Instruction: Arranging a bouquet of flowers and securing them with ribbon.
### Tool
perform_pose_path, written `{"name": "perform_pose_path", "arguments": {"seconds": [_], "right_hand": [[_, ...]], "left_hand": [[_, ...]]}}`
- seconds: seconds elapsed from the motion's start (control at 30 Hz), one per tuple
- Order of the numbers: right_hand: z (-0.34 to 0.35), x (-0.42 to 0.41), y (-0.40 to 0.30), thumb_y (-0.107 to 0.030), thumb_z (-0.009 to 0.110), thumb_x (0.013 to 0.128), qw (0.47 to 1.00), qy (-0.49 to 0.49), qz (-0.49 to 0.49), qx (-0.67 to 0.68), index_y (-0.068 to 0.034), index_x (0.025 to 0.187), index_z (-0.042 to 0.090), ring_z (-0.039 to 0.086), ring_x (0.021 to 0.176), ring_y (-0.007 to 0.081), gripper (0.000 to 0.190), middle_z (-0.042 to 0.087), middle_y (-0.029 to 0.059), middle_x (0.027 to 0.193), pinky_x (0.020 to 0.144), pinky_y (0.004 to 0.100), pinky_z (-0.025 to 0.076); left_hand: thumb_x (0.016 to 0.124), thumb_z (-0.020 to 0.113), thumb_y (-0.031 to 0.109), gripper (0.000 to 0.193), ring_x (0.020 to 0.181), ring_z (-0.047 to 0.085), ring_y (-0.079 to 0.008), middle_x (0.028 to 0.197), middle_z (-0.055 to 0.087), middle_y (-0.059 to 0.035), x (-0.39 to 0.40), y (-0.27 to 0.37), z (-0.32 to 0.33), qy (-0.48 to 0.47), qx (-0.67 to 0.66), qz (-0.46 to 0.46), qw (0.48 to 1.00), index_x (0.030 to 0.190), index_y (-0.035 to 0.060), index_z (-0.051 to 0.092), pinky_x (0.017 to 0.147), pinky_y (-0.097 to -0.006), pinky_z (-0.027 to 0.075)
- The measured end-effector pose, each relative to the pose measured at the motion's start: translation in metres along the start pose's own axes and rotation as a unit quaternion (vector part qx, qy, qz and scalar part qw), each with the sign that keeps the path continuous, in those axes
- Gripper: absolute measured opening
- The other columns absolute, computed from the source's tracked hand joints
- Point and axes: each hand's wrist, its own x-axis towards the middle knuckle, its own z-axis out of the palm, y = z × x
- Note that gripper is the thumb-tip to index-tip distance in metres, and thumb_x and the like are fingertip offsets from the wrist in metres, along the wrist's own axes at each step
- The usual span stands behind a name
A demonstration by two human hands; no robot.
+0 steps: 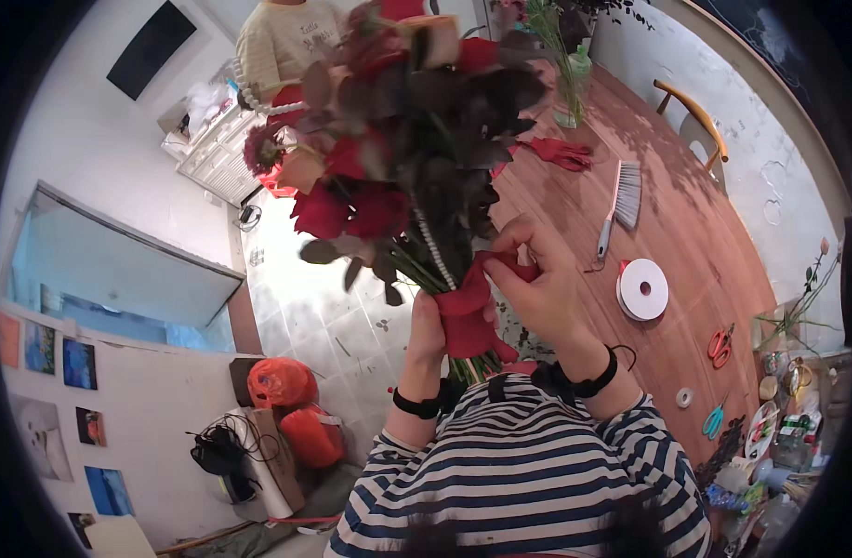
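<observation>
Before my chest stands a bouquet of red roses (pixel 377 209) with dark foliage, its stems gathered downward. Red ribbon (pixel 465 328) is wrapped around the stems. My left hand (pixel 428 324) grips the bouquet at this wrap, and some of its fingers are hidden behind it. Between thumb and fingertips, my right hand (pixel 541 279) pinches a loose part of the red ribbon at the wrap's upper right. A string of white beads (pixel 431 240) runs down among the stems into the wrap. The cut stem ends (pixel 471 370) show below the ribbon.
On the wooden table (pixel 691 237) to the right lie a ribbon spool (pixel 642 289), a brush (pixel 622 202), red gloves (pixel 558 153), red scissors (pixel 721 347) and teal scissors (pixel 714 420). A glass vase (pixel 571 97) holds stems. Orange bags (pixel 293 404) sit left. Another person (pixel 286 42) stands opposite.
</observation>
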Motion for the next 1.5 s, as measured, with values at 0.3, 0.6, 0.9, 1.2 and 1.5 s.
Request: {"name": "perform_pose_path", "arguments": {"seconds": [0.3,0.6,0.9,1.2,1.5], "right_hand": [[0.017,-0.005,-0.002,0.012,0.055,0.065,0.979,-0.042,0.041,-0.193,-0.001,0.085,0.053,0.051,0.065,0.0213,0.024,0.047,0.0097,0.074,0.055,0.0282,0.041],[0.045,0.001,0.016,0.01,0.056,0.062,0.984,-0.147,0.073,-0.063,-0.001,0.078,0.052,0.05,0.068,0.0158,0.02,0.048,0.0058,0.074,0.056,0.0262,0.041],[0.132,-0.029,0.02,0.008,0.059,0.063,0.942,-0.269,-0.162,-0.118,0.002,0.082,0.057,0.053,0.086,0.0291,0.02,0.057,0.0158,0.086,0.083,0.0366,0.04],[0.208,-0.009,0.05,0.003,0.056,0.078,0.811,-0.479,-0.336,0.006,0.001,0.088,0.057,0.05,0.088,0.0281,0.011,0.056,0.0125,0.088,0.078,0.0385,0.04],[0.257,-0.011,0.049,0.003,0.058,0.078,0.788,-0.485,-0.366,0.097,0.001,0.085,0.054,0.053,0.08,0.0201,0.008,0.057,0.0086,0.086,0.052,0.0232,0.039]], "left_hand": [[0.09,0.036,0.051,0.06,0.074,0.061,-0.0244,0.092,0.059,-0.0159,-0.025,-0.029,-0.044,0.254,0.236,0.147,0.926,0.115,-0.0035,0.043,0.067,-0.0377,0.052],[0.081,0.042,0.065,0.078,0.074,0.059,-0.0215,0.092,0.058,-0.0125,-0.036,0.024,-0.039,0.077,0.03,0.04,0.996,0.12,-0.0023,0.043,0.064,-0.0377,0.051],[0.092,0.048,0.026,0.032,0.08,0.047,-0.0046,0.093,0.055,0.0017,-0.116,0.06,-0.061,0.214,0.105,0.196,0.951,0.115,0.0044,0.048,0.067,-0.0211,0.043],[0.082,0.052,0.054,0.062,0.073,0.057,-0.0126,0.092,0.057,-0.0048,-0.164,0.092,-0.055,0.31,0.191,0.343,0.866,0.113,0.0015,0.043,0.062,-0.027,0.047],[0.081,0.052,0.056,0.064,0.081,0.054,-0.0129,0.092,0.057,-0.0058,-0.187,0.092,-0.028,0.454,0.224,0.387,0.771,0.11,-0.0014,0.045,0.072,-0.0277,0.046]]}}
